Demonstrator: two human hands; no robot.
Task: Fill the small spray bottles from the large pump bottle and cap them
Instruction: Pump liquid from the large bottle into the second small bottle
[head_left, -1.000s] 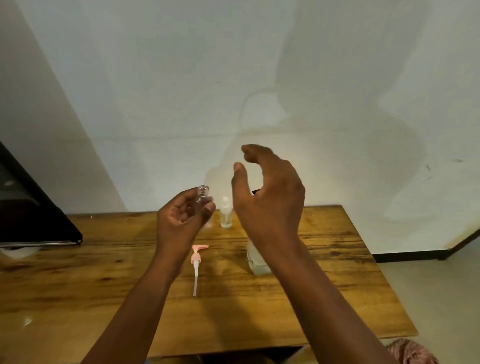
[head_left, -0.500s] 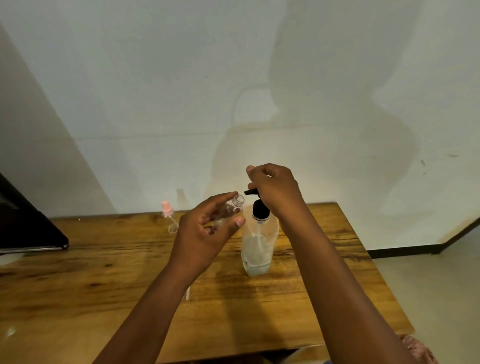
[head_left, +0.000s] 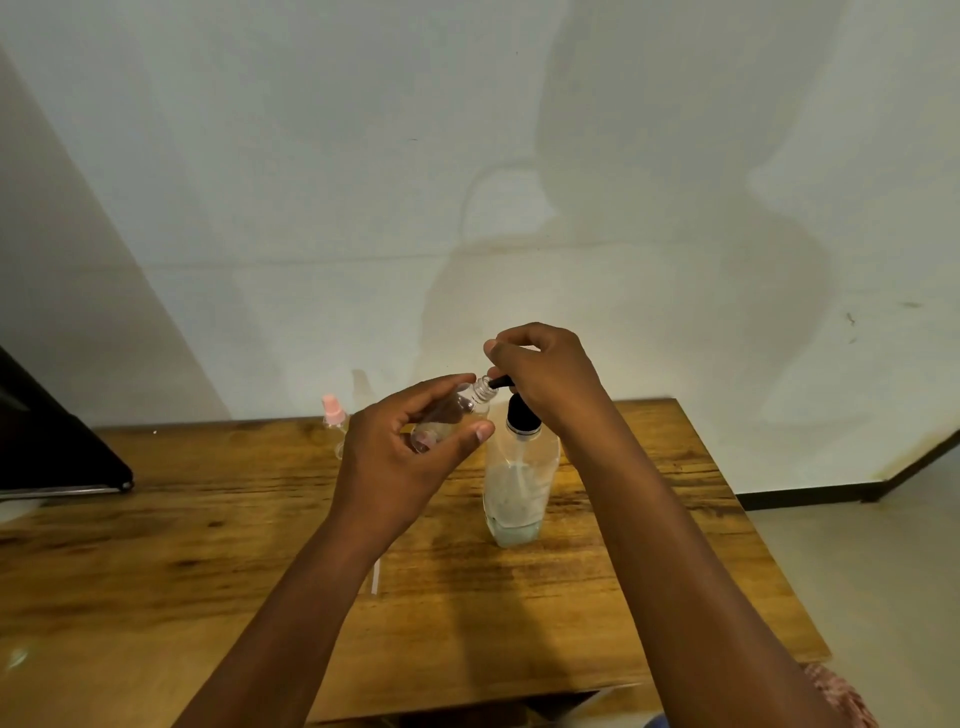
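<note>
My left hand (head_left: 410, 457) holds a small clear spray bottle (head_left: 457, 410), uncapped and tilted, its open neck right at the black nozzle of the large pump bottle (head_left: 519, 483). That large clear bottle stands on the wooden table (head_left: 649, 561) and holds a little pale liquid at the bottom. My right hand (head_left: 545, 379) rests on top of its black pump head with curled fingers. A second small bottle with a pink spray cap (head_left: 334, 418) stands behind my left hand near the wall.
A white dip tube (head_left: 375, 574) of a loose spray cap pokes out from under my left forearm. A dark flat object (head_left: 47, 447) lies at the table's left edge. The wall runs close behind the table; floor shows to the right.
My right hand came down onto the pump head. My left hand carried the small bottle to the right and tilted its neck to the nozzle.
</note>
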